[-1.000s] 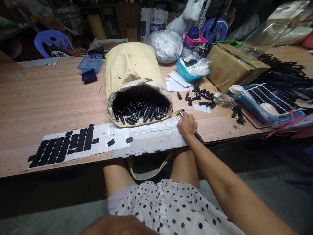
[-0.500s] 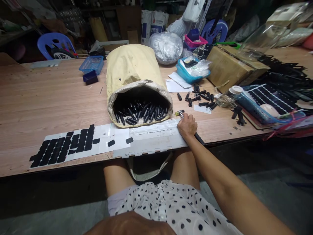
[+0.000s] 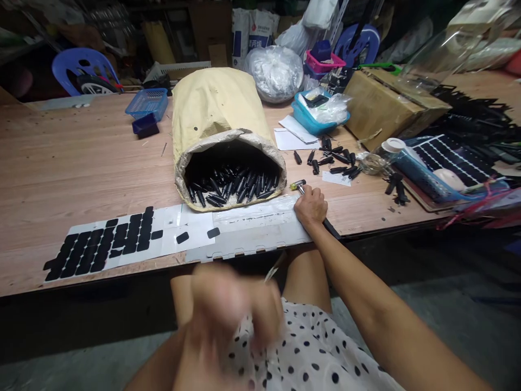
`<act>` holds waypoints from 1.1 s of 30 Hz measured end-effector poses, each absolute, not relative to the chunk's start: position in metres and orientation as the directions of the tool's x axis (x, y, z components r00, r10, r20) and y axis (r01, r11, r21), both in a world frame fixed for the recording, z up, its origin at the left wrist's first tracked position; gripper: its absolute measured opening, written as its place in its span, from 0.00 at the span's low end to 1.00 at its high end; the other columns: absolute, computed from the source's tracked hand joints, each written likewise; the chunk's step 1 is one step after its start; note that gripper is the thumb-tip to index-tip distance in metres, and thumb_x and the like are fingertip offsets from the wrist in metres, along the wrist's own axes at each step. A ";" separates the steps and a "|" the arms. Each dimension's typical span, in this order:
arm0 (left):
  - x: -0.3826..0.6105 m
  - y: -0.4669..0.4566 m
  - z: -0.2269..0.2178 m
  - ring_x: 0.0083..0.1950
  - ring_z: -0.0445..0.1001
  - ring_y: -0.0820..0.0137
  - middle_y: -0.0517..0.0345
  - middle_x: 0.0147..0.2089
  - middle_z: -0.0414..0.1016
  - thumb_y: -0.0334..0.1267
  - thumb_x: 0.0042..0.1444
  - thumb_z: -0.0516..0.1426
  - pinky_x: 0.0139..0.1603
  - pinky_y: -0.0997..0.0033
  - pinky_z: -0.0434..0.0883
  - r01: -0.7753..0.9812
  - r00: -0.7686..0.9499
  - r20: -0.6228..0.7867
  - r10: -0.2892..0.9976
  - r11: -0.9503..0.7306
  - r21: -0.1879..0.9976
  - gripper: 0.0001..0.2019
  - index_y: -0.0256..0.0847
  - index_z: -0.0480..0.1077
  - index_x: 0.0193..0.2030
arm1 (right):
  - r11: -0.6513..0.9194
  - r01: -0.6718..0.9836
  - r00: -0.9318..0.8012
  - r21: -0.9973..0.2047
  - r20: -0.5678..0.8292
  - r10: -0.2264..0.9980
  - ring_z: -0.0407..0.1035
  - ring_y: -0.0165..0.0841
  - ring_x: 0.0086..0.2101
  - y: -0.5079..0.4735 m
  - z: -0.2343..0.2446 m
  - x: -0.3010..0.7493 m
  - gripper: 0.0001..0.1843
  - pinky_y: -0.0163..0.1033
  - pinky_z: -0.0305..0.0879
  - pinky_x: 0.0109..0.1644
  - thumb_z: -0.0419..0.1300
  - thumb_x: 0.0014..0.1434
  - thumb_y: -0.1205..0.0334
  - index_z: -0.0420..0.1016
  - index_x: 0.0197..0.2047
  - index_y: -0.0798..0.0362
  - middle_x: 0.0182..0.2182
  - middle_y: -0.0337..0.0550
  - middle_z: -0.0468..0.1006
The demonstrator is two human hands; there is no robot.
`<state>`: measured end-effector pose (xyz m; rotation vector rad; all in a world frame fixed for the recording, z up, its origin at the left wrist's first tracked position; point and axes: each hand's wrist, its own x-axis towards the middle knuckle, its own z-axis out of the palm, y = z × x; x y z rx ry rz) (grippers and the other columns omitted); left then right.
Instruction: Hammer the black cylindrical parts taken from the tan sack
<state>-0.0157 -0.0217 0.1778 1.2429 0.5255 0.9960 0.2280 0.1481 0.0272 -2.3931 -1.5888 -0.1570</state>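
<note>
My right hand [image 3: 311,206] is closed round the dark handle of a small hammer [image 3: 298,185] with a yellowish head, resting at the table's front edge. Raised close to the camera over my lap, my left hand [image 3: 232,309] is smeared by motion, so its fingers cannot be read. A yellow sack [image 3: 222,100] lies on the table with its mouth facing me, and several black pen-shaped parts [image 3: 240,187] fill its opening. In front of it lies a white strip [image 3: 260,217], partly under plastic film. Left of that is a sheet of black stickers [image 3: 85,250].
Loose black parts [image 3: 325,160] lie right of the sack, beside a cardboard box [image 3: 378,108]. A blue basket [image 3: 148,103] and a small navy tray [image 3: 145,126] stand at left. A teal basket [image 3: 315,119] holds plastic bags. Another blue tray [image 3: 435,174] is at far right.
My left hand has risen into view from the bottom edge, over my lap. My right hand keeps its grip on the hammer in nearly the same spot.
</note>
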 end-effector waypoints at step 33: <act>0.059 0.120 0.063 0.54 0.68 0.58 0.52 0.50 0.76 0.34 0.64 0.56 0.55 0.59 0.64 0.855 0.208 -0.022 0.978 -0.170 0.490 0.09 0.46 0.75 0.47 | -0.352 0.917 0.389 -0.188 0.229 0.892 0.65 0.44 0.45 0.150 0.023 0.230 0.21 0.43 0.59 0.42 0.47 0.64 0.64 0.71 0.57 0.54 0.45 0.56 0.70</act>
